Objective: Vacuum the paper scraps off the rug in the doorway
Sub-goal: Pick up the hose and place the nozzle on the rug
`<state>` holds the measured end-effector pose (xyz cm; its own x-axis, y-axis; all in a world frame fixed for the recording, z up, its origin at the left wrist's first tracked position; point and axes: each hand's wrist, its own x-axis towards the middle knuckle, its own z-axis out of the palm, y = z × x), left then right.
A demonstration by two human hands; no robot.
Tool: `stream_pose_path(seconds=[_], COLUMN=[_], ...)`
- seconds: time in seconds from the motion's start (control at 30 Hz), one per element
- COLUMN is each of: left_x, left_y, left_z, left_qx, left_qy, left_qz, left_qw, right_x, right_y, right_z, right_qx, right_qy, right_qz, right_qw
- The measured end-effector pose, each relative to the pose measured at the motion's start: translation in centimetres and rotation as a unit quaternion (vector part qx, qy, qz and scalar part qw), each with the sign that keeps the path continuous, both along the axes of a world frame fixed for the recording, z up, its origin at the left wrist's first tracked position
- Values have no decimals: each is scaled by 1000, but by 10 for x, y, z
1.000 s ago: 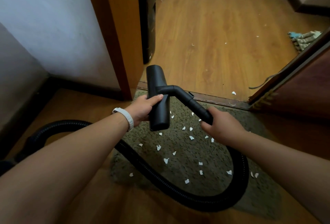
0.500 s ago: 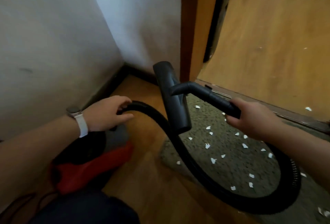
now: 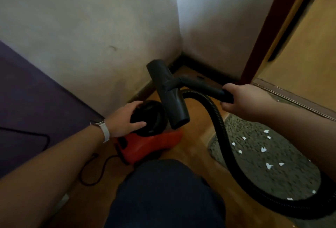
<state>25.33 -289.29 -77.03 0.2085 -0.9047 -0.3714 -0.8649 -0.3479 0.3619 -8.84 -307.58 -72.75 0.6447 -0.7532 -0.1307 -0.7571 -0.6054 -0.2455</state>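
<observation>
The right hand (image 3: 243, 100) grips the light, stiff wand (image 3: 205, 86) at its neck, the nozzle (image 3: 169, 96) raised between the hands, while the left hand (image 3: 125, 120) cups the top of the vacuum (image 3: 152, 142); the featherlight scraps (image 3: 263, 149) lie on the rug (image 3: 245, 164) below the right forearm and probably scatter easily.

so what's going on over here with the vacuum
A person is down by a red vacuum in the corner. The left hand grips its black top, while the right hand holds the hose handle with the nozzle lifted off the floor. Paper scraps lie scattered on the rug, and the nozzle is not over them yet.
</observation>
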Motion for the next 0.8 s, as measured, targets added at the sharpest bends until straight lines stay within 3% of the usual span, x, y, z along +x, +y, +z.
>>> stream_pose_path(seconds=[0.23,0.33,0.6,0.8], left_x=[44,57,81,84], left_y=[47,50,15,-14], left_z=[-31,-43,-46,-49], left_qx=[56,71,89,90], left_qy=[-10,-62,-233,-228], left_qz=[-45,-92,-272,-368], left_qw=[997,991,930,897], right_x=[49,64,74,65], right_y=[17,23,20,8], right_z=[8,5,-5,-11], right_qx=[-2,9,44,72], right_qy=[22,26,30,3], right_qz=[38,51,40,-1], right_qw=[999,998,998,997])
